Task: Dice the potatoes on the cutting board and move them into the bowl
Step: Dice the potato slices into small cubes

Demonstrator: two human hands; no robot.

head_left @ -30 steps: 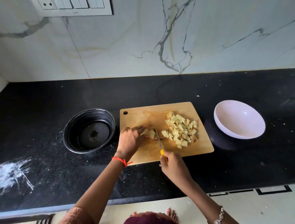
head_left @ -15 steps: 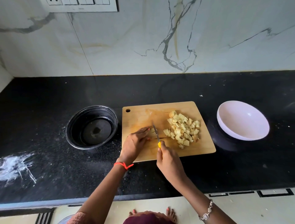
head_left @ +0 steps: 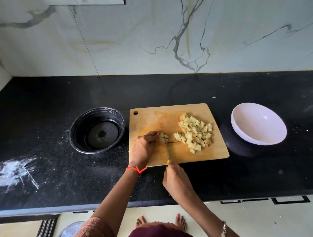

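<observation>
While left hand [head_left: 144, 147] pinches blocky potato [head_left: 163, 137], right hand [head_left: 176, 179] grips slim yellow-handled knife [head_left: 166, 148].

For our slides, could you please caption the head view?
Person's left hand holds potato, right hand cuts with knife on board beside empty bowl.

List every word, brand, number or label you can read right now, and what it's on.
No readable text anywhere in this view.
Cutting board: bare wood, no mark.
White bowl: plain.
Black round container: no label shows.
Knife in the right hand: blade seen edge-on, any brand cannot be told.
Switch plate at the top edge: cut off, nothing legible.
</observation>
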